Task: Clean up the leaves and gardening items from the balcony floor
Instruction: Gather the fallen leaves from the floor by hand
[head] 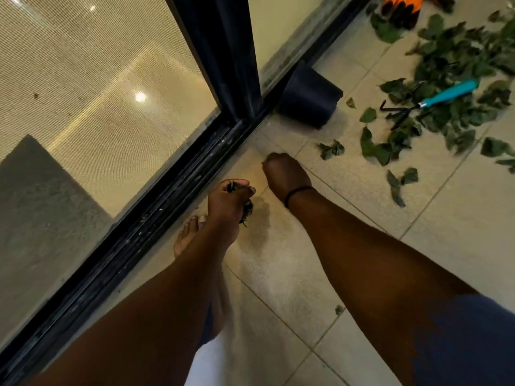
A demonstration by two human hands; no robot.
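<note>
The left hand (228, 199) squeezes some leaves (246, 210) that could slip out, and the right hand (284, 174) is curled up, holding nothing I can see.

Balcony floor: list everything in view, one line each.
Leaves: many, green, scattered on the tiles at upper right.
Hand rake: one, teal handle, black prongs, lying among the leaves.
Gloves: orange and black, top edge, count unclear.
Pot: one, dark, on its side by the door track.
Sliding door: dark frame, mesh screen.
Left hand: grips a few leaves.
Right hand: fingers curled, nothing visible in its grip.
</note>
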